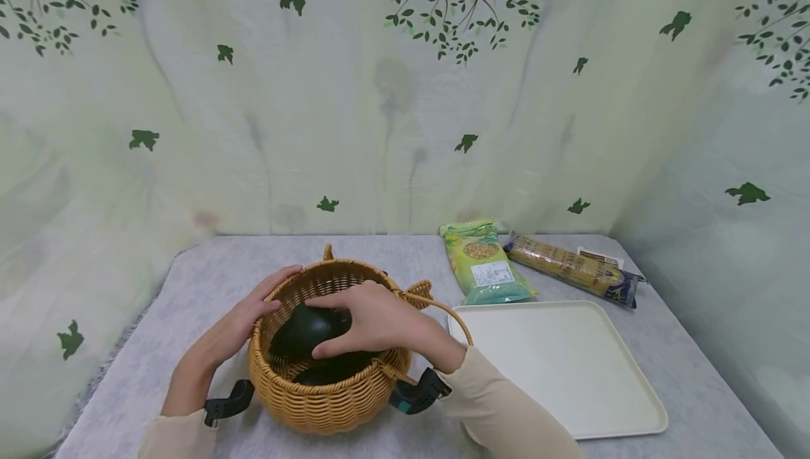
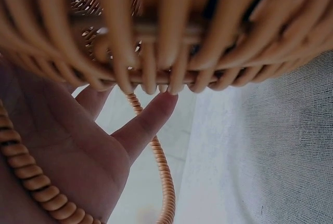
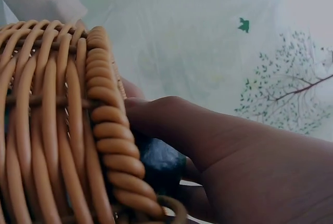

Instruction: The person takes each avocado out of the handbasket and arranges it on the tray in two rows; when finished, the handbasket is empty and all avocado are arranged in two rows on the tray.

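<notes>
Pale grey tabletop (image 1: 190, 290). In the wicker basket (image 1: 323, 413), my right hand (image 1: 382, 318) grips the upper dark glossy item (image 1: 300, 336); left hand (image 1: 243, 318) pinches the rim (image 1: 316, 389). Probably firm, slippery: hold round sides.

Heads up, your right hand (image 1: 373, 315) covers part of the dark, glossy object (image 1: 297, 334) in the wicker basket (image 1: 316, 406), so you can't really tell what it is, and the second dark item (image 1: 335, 369) down there is mostly buried under it. The basket's floor is mostly hidden too. Your right forearm blocks one corner of the white tray (image 1: 563, 367), and both sleeves (image 1: 509, 403) run off the bottom edge. Label print on the yellow-green bag (image 1: 479, 255) is too tiny to read, and the pasta packet (image 1: 563, 263) partly hides a small card (image 1: 600, 257). Left wrist cam? Basket's cropped, near weave all blurry.
</notes>
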The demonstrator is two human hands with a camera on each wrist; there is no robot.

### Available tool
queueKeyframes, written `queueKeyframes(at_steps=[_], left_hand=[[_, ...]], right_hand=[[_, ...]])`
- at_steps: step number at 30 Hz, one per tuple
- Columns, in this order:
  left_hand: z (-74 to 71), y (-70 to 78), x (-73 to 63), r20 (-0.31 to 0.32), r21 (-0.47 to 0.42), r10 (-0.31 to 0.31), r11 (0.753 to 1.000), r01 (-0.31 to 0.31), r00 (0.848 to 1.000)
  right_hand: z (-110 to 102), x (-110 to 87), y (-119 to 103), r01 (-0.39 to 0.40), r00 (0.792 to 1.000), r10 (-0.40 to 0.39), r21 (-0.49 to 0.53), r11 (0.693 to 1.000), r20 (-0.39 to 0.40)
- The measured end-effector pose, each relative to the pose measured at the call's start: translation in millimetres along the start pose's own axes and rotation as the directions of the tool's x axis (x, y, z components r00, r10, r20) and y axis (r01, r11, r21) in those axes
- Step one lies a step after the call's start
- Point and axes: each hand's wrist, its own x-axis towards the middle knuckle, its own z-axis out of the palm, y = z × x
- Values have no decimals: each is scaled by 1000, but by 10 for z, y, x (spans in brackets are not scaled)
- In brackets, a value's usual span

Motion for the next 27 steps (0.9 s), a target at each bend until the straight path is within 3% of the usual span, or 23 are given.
queueKeyframes(at_steps=[17, 22, 27], left_hand=[[4, 28, -9, -10, 5, 24, 1000, -24, 1000], [7, 20, -7, -19, 17, 28, 999, -27, 999], [9, 16, -8, -38, 39, 36, 999, -34, 999]], right_hand=[[-113, -398, 27, -78, 991, 98, 196, 978, -91], [-119, -536, 53, -87, 982, 131, 286, 954, -137], [-101, -663, 85, -48, 969, 139, 395, 917, -205]])
